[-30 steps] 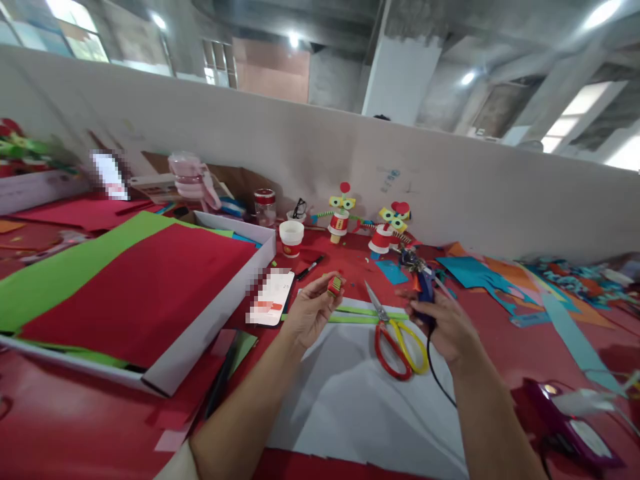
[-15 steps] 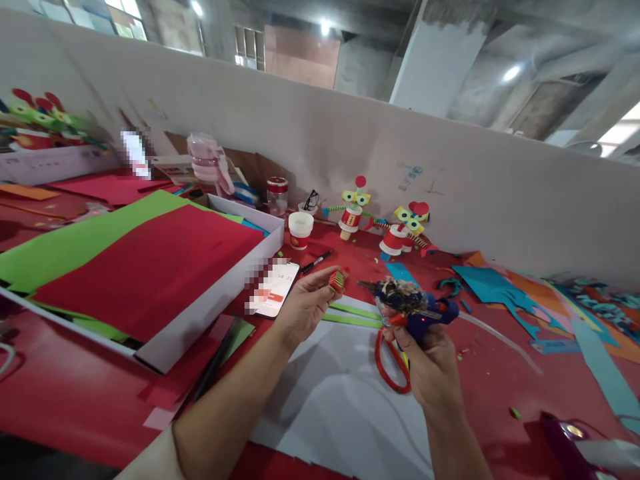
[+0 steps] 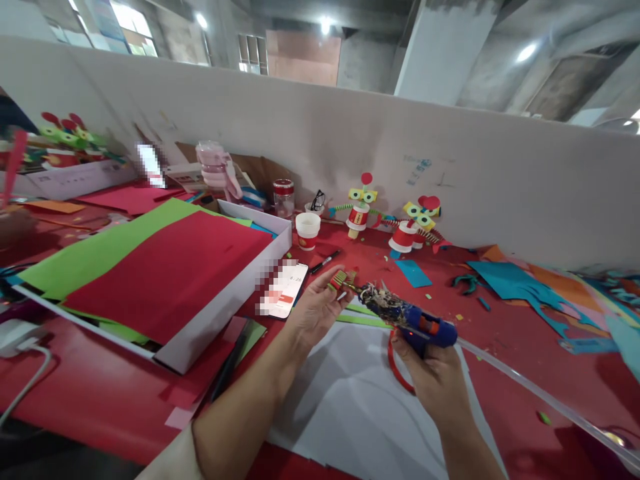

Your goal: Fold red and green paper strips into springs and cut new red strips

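Observation:
My left hand (image 3: 320, 307) pinches a small folded paper piece (image 3: 339, 279), red and yellow-green with pleated layers. In my right hand (image 3: 434, 373) is a blue hot glue gun (image 3: 400, 313), its front crusted with stringy dried glue. The gun's nozzle points left and meets or nearly meets the folded paper; exact contact is too small to tell. A long clear glue stick (image 3: 520, 380) trails from the gun's back. Below lie green paper strips (image 3: 357, 319) and a red scissors handle (image 3: 399, 370) on a white sheet (image 3: 345, 400), partly hidden by the gun and hand.
A white box (image 3: 225, 300) of coloured paper stands left, beside a phone (image 3: 285, 290) and pen (image 3: 325, 262). Behind are a paper cup (image 3: 307, 231) and two paper-cup figures (image 3: 358, 217). Blue paper scraps (image 3: 515, 287) lie right. Another person's hand (image 3: 15, 227) shows at far left.
The glue gun has turned, and its nozzle has come to the folded paper in my left hand. The view has shifted slightly left, and another person's hand has appeared at far left.

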{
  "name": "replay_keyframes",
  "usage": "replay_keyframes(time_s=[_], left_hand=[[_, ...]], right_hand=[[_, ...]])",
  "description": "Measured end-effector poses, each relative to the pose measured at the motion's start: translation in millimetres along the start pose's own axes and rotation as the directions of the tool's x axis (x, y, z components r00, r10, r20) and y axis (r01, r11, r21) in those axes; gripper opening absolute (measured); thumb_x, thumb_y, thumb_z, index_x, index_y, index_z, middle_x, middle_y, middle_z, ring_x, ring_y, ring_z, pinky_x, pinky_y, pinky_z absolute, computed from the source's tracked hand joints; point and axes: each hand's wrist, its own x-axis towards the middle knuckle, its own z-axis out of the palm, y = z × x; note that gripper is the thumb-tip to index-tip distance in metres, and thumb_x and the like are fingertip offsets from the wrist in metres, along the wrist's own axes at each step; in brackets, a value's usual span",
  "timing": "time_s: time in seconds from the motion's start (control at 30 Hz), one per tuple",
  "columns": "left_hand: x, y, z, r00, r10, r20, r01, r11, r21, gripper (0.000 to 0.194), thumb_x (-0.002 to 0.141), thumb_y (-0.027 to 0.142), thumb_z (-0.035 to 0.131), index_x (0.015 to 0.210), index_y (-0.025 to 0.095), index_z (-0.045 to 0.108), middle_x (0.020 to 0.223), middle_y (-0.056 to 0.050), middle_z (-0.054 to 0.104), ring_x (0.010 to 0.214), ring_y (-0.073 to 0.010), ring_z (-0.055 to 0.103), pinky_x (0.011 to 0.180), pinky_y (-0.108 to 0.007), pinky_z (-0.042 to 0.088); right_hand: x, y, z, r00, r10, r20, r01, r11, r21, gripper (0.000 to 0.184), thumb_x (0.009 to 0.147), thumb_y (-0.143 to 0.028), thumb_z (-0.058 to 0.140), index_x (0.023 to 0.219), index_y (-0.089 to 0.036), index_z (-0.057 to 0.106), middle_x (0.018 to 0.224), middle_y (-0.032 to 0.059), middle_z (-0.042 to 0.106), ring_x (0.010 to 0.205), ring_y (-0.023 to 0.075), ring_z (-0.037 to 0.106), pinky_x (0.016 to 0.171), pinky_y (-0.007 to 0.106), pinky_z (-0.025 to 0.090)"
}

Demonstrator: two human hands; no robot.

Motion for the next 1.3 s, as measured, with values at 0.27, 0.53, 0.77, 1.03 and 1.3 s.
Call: replay_keyframes(time_s=[0.27,0.53,0.77,1.03,1.3], left_hand=[[-0.9,-1.5,-0.5,1.000,0.000,-0.013,0.000,1.000,-0.014,0.044,0.052,0.016,0.084,0.093,0.022,0.069,0.088,-0.001,0.072,0.083,-0.0152,0.064,0.083,-0.032,0.047],[-2.7,-0.7,1.6,1.000,-0.011,-0.009,0.010,1.000,-0.008,0.043,0.055,0.015,0.083,0.094,0.022,0.068,0.088,-0.001,0.073,0.085,-0.0159,0.065,0.087,-0.035,0.048],[-2.0,-0.5,1.2,1.000,-0.014,0.002,0.014,1.000,-0.013,0.040,0.055,0.016,0.083,0.091,0.023,0.069,0.087,0.000,0.073,0.085,-0.0151,0.066,0.088,-0.034,0.047],[-2.4,-0.8,0.6,1.000,-0.008,-0.016,0.008,1.000,-0.015,0.042,0.055,0.015,0.083,0.094,0.023,0.068,0.088,0.000,0.073,0.088,-0.0163,0.066,0.090,-0.034,0.046],[-1.2,-1.1,1.0,1.000,-0.018,-0.022,0.018,0.999,-0.027,0.042,0.054,0.014,0.084,0.093,0.022,0.069,0.087,0.000,0.074,0.089,-0.0154,0.066,0.086,-0.030,0.046]], right_hand=[[-2.2,-3.2,2.0,0.996,-0.075,0.044,0.076,0.997,-0.005,0.023,0.080,-0.038,0.062,0.096,-0.021,0.066,0.094,0.0082,0.070,0.090,0.0260,0.065,0.084,0.042,0.052],[-2.5,-4.2,1.7,0.997,-0.073,0.039,0.074,0.997,-0.023,0.021,0.081,-0.038,0.062,0.093,-0.022,0.067,0.089,0.0072,0.070,0.087,0.0256,0.065,0.083,0.041,0.053],[-1.6,-0.9,0.6,0.986,-0.157,0.064,0.162,0.983,-0.088,0.032,0.084,-0.035,0.058,0.114,-0.025,0.061,0.108,0.0070,0.066,0.099,0.0251,0.062,0.086,0.038,0.051],[-1.9,2.4,1.3,0.990,-0.131,0.055,0.135,0.988,-0.081,0.035,0.082,-0.036,0.060,0.116,-0.024,0.061,0.105,0.0075,0.068,0.095,0.0256,0.063,0.085,0.038,0.051],[-2.6,6.6,2.8,0.993,-0.102,0.054,0.103,0.994,-0.025,0.030,0.081,-0.035,0.062,0.109,-0.024,0.064,0.104,0.0055,0.069,0.095,0.0243,0.064,0.087,0.038,0.051]])
